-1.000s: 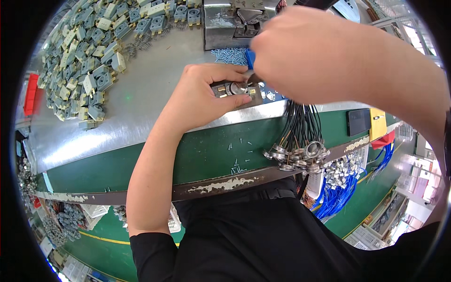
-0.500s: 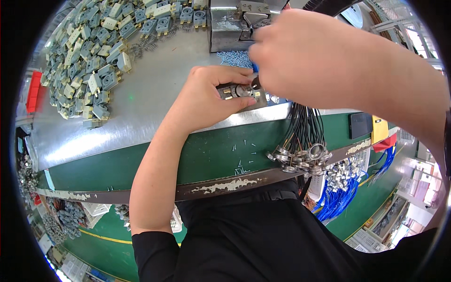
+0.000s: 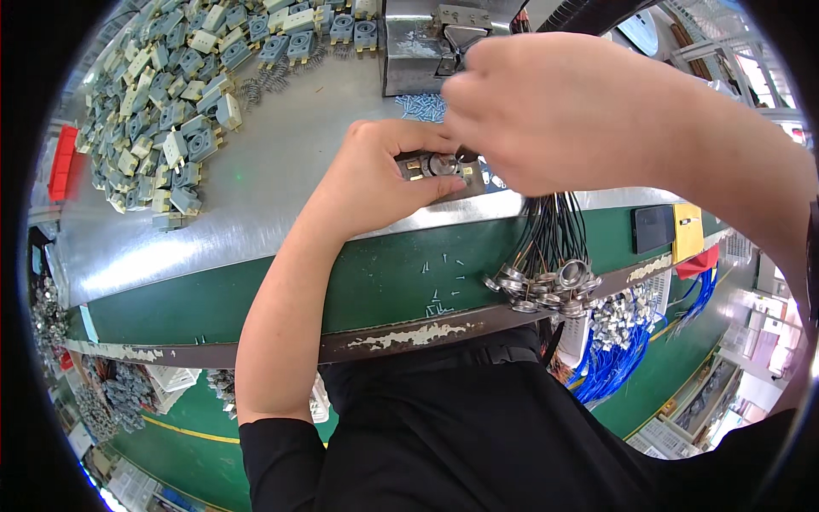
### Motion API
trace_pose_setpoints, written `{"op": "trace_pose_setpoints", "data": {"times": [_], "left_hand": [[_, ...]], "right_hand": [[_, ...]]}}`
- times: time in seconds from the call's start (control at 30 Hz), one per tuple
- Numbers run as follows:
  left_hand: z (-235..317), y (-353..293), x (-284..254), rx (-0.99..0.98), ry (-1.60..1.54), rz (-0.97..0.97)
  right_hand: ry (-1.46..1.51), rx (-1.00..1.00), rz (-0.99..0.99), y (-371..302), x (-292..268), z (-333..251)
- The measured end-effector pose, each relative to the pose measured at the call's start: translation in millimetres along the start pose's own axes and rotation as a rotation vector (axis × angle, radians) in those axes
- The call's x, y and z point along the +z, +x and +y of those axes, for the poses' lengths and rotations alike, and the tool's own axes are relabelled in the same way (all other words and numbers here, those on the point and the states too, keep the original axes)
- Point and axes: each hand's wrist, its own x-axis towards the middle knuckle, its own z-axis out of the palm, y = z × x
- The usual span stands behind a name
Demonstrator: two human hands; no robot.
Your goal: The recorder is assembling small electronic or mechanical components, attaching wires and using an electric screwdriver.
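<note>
My left hand point(image 3: 380, 166) curls around a small round metal part point(image 3: 441, 165) with its thumb and fingers on either side. This part sits in a flat metal fixture point(image 3: 467, 189) with brass-coloured pieces, by the front edge of the steel worktop. Just above it my right hand point(image 3: 512, 111) is closed, back of the hand turned up. A short dark tip point(image 3: 466, 155) sticks out beneath that hand, beside the round part. Whatever the right fingers grip is hidden.
Grey and cream switch-like blocks point(image 3: 162, 111) are heaped at the left. Blue screws point(image 3: 421, 107) lie before a metal box point(image 3: 414, 55). Black cables with metal rings point(image 3: 573, 275) hang over the green ledge point(image 3: 375, 273), near a dark phone point(image 3: 653, 229) and a yellow pad point(image 3: 688, 232).
My right hand has shifted slightly left and down, over the round part. The left hand stays in place around it.
</note>
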Motion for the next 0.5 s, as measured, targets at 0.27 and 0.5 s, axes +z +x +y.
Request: {"op": "trace_pose_setpoints", "data": {"times": [0.27, 0.5], "left_hand": [[-14.7, 1.7, 4.4, 0.177, 0.009, 0.069], [6.3, 1.1, -0.2, -0.07, 0.004, 0.003]], "right_hand": [[0.421, 0.355, 0.109, -2.6, 30.9, -7.9], [0.007, 0.004, 0.196, 4.0, 19.3, 1.5]]}}
